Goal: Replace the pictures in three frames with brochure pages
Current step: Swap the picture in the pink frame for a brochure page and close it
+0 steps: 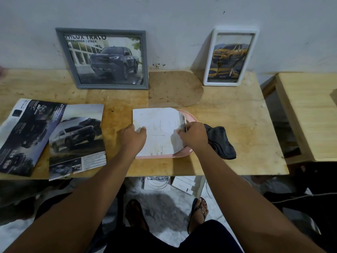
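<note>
A pink frame (189, 152) lies face down in the middle of the table, with a white sheet (158, 128) on its back. My left hand (132, 136) holds the sheet's left edge, thumb on top. My right hand (193, 134) pinches the sheet's right edge, where a dark printed side curls up. A grey frame (60, 52) with a dark pickup picture leans on the wall at back left. A white frame (255, 52) with a yellow pickup picture leans at back right. Brochure pages (54, 137) lie spread at the left.
A dark grey cloth (221, 141) lies just right of my right hand. A brown backing board (173, 88) lies flat between the two standing frames. A second wooden table (310, 115) stands to the right. Boxes and cables sit on the floor below.
</note>
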